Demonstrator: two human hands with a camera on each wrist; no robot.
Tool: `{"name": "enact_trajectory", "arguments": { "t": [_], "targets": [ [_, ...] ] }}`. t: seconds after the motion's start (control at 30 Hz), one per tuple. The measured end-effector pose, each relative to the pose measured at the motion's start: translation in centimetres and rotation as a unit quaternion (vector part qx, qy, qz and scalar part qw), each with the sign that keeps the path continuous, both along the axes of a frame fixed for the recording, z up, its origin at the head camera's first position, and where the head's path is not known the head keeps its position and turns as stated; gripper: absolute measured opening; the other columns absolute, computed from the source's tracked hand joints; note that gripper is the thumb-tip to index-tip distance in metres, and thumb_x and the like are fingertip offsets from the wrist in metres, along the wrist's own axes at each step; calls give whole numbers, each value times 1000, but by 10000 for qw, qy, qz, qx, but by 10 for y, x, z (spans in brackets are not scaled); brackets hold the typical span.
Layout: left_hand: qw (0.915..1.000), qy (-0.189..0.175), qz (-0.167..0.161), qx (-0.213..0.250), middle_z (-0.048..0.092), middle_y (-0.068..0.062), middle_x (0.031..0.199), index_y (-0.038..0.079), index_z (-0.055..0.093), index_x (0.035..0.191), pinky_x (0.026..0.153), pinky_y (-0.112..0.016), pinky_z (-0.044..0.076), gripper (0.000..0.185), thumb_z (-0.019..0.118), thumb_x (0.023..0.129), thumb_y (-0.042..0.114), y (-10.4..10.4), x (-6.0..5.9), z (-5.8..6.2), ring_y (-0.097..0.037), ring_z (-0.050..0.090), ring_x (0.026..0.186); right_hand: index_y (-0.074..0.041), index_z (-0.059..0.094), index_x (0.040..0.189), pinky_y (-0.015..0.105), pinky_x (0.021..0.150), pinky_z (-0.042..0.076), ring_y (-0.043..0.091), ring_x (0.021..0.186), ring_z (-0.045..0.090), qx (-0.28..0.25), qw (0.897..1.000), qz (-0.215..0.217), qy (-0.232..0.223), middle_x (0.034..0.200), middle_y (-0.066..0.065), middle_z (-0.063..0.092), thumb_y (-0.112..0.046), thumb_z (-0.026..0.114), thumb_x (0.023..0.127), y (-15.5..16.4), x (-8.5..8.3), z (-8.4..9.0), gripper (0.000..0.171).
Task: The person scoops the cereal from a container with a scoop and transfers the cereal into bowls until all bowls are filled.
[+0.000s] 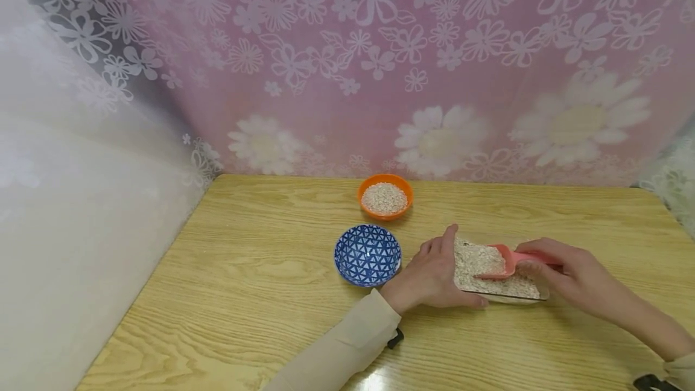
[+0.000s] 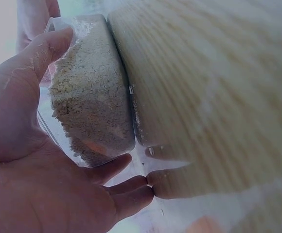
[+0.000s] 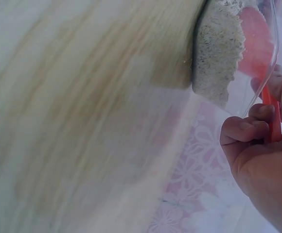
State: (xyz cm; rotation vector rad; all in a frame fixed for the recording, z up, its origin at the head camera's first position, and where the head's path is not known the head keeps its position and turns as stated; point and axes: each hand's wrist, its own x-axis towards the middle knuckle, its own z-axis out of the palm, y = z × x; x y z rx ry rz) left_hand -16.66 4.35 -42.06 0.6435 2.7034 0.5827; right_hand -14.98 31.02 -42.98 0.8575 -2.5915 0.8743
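Observation:
A clear plastic container full of pale grain lies on the wooden table. My left hand grips its left side, thumb along the near edge and forefinger on the far edge; in the left wrist view the container sits between thumb and fingers. My right hand pinches the handle of a pink scoop, whose bowl is dug into the grain. The right wrist view shows the scoop inside the container and my curled fingers on its handle.
An empty blue patterned bowl stands just left of my left hand. Behind it, an orange bowl holds the same grain. A pink floral curtain hangs at the table's back edge, and white fabric borders the left.

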Motion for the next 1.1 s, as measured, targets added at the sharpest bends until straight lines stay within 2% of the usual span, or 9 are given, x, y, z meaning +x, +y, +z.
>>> {"name": "enact_trajectory", "arguments": {
  "t": [0.13,0.27,0.33,0.5,0.6,0.77,0.83,0.97,1.1],
  "targets": [
    [10000,24,-6,-3,36,-1,163,23,-2,165,119,-32,40,129,76,76,73,1,0,0,-22,37,151,-18,71,118,13,61,44,-4,77,63,-221,9984,-76,-524,100,-19,70,3,70,93,6,1,-2,33],
    [10000,-18,14,12,35,0,164,24,-3,165,119,-32,40,129,76,76,73,1,0,0,-22,36,151,-13,69,121,22,53,38,1,68,59,-509,9921,-168,-1131,92,-16,73,1,65,97,12,3,-3,28],
    [10000,-24,21,3,35,0,164,24,-3,165,119,-32,40,129,76,76,73,1,0,0,-21,36,151,-11,67,122,24,48,35,-1,60,52,-617,9891,-199,-1321,82,-14,70,1,63,99,14,4,-3,27],
    [10000,0,-15,-49,35,0,164,23,-3,165,119,-32,40,129,75,76,74,0,0,0,-22,36,151,-9,67,120,26,46,30,3,53,38,-843,9856,-284,-1437,74,-10,66,2,60,100,16,6,-2,24],
    [9999,15,-62,-80,33,-1,164,22,-5,165,119,-32,39,130,75,76,74,0,0,0,-22,36,152,-9,68,120,25,49,31,10,55,40,-943,9840,-406,-1455,82,-11,71,1,60,101,19,7,-2,23],
    [9999,-41,-129,-67,28,-4,166,21,-6,165,119,-32,40,132,76,76,73,-1,1,5,-23,33,152,-8,65,124,29,46,29,15,52,35,-1024,9774,-671,-1721,63,-6,49,-4,58,103,22,11,0,23],
    [9999,-50,-152,19,25,-7,166,22,-7,165,117,-33,43,132,77,76,72,-2,2,9,-24,33,152,-7,64,126,31,45,30,18,51,34,-1075,9736,-756,-1869,60,-2,38,-7,57,105,22,11,1,22],
    [9990,-12,-176,403,19,-8,168,25,-9,164,111,-34,48,132,78,76,71,-11,1,19,-26,32,152,-9,62,129,33,46,32,21,53,38,-1275,9648,-831,-2146,61,1,39,-12,54,107,22,10,3,23],
    [9960,116,-155,867,17,-6,169,29,-7,165,113,-39,47,126,75,80,70,-28,-4,25,-25,33,152,-12,61,130,33,46,33,22,56,40,-1492,9586,-827,-2281,64,-1,44,-14,51,108,20,8,4,24]
  ]
}}
